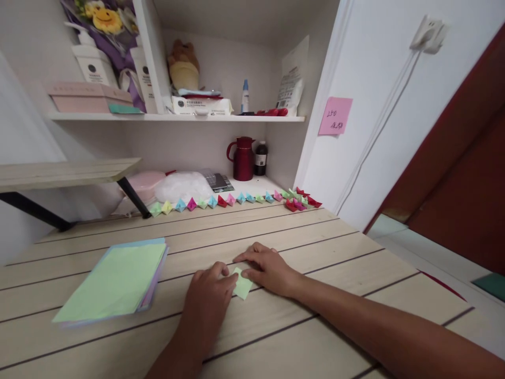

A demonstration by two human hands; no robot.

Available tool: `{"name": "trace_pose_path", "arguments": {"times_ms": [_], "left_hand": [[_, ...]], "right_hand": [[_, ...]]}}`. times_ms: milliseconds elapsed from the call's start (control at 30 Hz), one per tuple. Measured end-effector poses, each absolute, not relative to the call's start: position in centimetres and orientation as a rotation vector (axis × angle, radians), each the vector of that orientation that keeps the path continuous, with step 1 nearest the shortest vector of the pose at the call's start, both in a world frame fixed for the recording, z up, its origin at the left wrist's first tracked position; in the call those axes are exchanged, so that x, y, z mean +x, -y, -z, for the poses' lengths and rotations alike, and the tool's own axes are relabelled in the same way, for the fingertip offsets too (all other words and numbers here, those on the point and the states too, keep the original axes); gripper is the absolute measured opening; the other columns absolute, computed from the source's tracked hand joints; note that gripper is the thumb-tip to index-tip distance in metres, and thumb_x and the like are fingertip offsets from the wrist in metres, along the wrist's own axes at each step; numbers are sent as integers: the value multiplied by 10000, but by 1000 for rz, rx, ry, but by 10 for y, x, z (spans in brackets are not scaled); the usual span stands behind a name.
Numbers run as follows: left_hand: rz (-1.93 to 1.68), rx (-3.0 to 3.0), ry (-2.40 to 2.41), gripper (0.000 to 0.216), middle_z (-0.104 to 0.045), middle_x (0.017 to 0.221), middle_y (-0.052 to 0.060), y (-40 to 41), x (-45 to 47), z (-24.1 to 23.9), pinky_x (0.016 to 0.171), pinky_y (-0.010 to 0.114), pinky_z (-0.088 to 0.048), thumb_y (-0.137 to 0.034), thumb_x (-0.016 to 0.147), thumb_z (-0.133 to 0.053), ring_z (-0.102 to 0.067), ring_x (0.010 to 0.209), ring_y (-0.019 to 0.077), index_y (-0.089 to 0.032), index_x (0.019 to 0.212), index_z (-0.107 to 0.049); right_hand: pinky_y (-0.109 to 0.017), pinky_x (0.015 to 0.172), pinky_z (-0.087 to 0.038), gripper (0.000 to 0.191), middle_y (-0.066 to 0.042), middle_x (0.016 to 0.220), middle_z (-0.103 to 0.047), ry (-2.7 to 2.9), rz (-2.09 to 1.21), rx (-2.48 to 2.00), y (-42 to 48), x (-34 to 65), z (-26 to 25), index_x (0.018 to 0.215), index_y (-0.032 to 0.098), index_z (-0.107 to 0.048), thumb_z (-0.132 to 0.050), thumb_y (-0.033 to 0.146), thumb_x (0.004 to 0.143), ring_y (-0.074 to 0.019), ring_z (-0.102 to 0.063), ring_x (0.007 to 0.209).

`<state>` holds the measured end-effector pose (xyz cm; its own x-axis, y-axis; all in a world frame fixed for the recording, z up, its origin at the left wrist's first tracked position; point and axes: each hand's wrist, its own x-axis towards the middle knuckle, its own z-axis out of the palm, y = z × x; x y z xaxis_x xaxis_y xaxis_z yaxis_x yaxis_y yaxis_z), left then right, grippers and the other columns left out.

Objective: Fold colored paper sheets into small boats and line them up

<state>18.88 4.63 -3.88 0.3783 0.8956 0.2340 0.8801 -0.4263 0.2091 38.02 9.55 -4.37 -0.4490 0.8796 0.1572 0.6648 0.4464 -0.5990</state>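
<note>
A small piece of light green folded paper (243, 288) lies on the wooden table between my two hands. My left hand (209, 289) is at its left side, fingers curled, with the thumb and index fingertips at the paper's edge. From the right, my right hand (270, 267) reaches over the paper's far end. Its thumb presses on the paper and its index finger stretches along the far corner. The fingertips hide part of the paper's upper edge. A stack of coloured paper sheets (114, 281), light green on top, rests to the left of my left hand.
A row of small folded paper boats (212, 201) lines the table's (315, 337) back edge, with several clustered at the right end (302, 201). A raised wooden shelf (67, 172) stands back left. Behind are a red jug (243, 160) and a dark bottle (261, 159).
</note>
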Motion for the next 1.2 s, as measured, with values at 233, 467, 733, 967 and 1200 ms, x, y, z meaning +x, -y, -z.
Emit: {"name": "trace_pose_path", "arguments": {"times_ms": [233, 467, 733, 967, 1200], "left_hand": [[-584, 2459, -1561, 233, -641, 984, 17, -54, 189, 41, 837, 360, -390, -163, 877, -501, -592, 948, 183, -273, 920, -701], [-624, 2324, -1592, 159, -650, 953, 12, -57, 190, 42, 823, 352, -372, -102, 800, -523, -586, 873, 179, -214, 860, -619], [-693, 2156, -1659, 213, -640, 944, 9, -58, 190, 45, 810, 358, -377, -98, 745, -553, -574, 760, 163, -213, 924, -571], [-673, 2159, -1655, 153, -637, 967, 17, -57, 188, 46, 800, 353, -381, -136, 759, -575, -572, 744, 159, -217, 887, -592], [-686, 2184, -1660, 120, -630, 919, 3, -56, 189, 45, 763, 333, -378, -138, 753, -569, -566, 714, 151, -214, 844, -584]], "right_hand": [[-272, 741, -390, 374, 15, 918, -546, 2424, -831, -1301, -115, 372, 21, 939, 271, -701, -836, 229, 592, -142, -549, 781], [-277, 748, -381, 254, 6, 910, -565, 2366, -764, -1344, -115, 365, 30, 803, 229, -681, -831, 241, 598, -152, -547, 816], [-263, 721, -398, 94, 3, 833, -585, 2223, -876, -1284, -115, 367, 34, 689, 201, -675, -752, 158, 656, -159, -551, 818], [-255, 705, -408, 100, 1, 829, -585, 2237, -819, -1220, -114, 372, 37, 738, 195, -662, -739, 151, 692, -145, -542, 774], [-258, 716, -421, 175, -15, 909, -574, 2332, -797, -1154, -114, 378, 38, 765, 198, -670, -800, 178, 651, -150, -547, 821]]}}
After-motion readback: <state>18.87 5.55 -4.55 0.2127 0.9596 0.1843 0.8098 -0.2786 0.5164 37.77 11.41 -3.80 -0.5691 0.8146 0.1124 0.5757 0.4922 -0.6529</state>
